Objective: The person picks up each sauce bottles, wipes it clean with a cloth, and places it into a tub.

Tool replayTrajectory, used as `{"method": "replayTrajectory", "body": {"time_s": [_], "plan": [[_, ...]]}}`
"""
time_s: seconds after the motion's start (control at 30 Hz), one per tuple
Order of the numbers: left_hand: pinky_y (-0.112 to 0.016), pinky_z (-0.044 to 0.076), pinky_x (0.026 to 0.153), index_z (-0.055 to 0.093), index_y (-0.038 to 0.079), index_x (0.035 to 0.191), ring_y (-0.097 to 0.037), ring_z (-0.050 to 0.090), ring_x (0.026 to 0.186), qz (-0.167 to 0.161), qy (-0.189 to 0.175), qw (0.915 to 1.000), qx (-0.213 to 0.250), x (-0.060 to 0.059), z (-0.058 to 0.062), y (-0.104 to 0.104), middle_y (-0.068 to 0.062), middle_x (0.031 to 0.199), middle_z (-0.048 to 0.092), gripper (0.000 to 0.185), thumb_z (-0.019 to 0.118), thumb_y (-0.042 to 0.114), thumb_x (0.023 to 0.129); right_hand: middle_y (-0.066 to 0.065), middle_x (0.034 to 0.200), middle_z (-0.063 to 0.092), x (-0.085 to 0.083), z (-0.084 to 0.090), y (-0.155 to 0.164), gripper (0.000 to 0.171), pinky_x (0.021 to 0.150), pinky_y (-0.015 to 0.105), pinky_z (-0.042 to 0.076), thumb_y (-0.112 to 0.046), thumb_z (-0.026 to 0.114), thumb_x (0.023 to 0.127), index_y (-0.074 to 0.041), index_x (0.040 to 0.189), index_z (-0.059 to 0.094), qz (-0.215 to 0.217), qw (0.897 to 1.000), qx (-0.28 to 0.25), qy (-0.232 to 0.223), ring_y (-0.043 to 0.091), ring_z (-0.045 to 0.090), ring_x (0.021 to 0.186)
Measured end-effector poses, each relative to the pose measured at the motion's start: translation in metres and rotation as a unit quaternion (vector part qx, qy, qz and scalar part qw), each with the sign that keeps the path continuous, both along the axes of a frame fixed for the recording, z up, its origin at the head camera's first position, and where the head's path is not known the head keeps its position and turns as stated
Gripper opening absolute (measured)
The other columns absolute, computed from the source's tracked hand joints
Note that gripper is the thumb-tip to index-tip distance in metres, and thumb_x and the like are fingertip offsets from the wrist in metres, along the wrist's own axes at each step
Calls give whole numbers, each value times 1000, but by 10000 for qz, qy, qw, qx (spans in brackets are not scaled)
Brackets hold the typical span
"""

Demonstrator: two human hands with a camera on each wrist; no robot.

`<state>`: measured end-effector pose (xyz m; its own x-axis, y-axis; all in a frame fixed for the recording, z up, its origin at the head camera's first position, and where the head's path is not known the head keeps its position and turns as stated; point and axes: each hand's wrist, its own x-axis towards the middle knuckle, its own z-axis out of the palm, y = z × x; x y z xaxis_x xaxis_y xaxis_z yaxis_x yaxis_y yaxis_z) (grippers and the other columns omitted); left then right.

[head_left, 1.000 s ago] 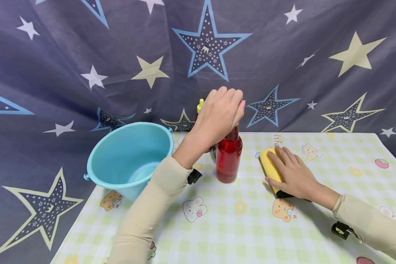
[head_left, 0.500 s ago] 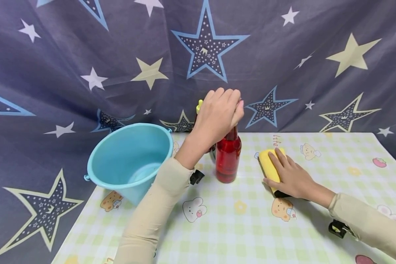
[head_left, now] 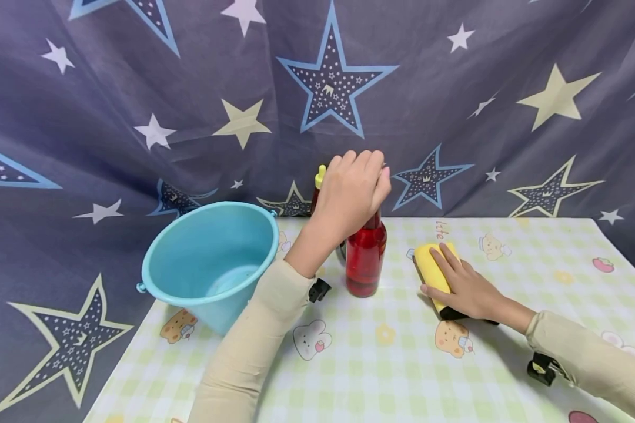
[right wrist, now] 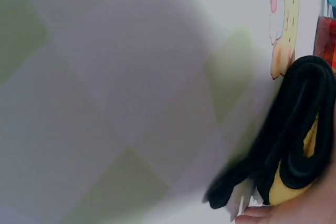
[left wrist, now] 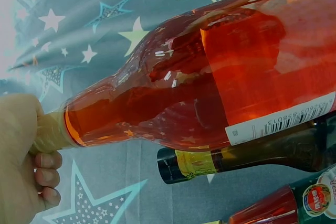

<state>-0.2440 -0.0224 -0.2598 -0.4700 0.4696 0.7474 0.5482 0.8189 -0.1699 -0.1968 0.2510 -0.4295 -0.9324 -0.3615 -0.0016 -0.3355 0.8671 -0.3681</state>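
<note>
You wear beige long sleeves; a small black clip-like device sits at each wrist cuff.

R hand slid slightly back along yellow sponge
</note>
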Motion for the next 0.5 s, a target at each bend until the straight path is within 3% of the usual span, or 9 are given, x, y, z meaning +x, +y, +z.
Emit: {"method": "replayTrajectory", "body": {"time_s": [0.27,0.5], "plan": [[-30,36,61,57,12,89,-19,47,65,-35,124,9999,89,-1,-2,1,-2,74,56,23,44,24,104,24,170,5,-1,-3,4,80,105,77,31,-48,49,105,-7,164,12,170,9987,-451,-167,61,20,146],[-30,38,62,59,14,91,-19,52,67,188,342,9992,-7,0,-4,1,0,76,58,22,46,25,104,23,170,9,-7,-2,4,79,103,75,35,-45,53,104,-9,164,15,430,9976,-481,-266,60,21,146]]}}
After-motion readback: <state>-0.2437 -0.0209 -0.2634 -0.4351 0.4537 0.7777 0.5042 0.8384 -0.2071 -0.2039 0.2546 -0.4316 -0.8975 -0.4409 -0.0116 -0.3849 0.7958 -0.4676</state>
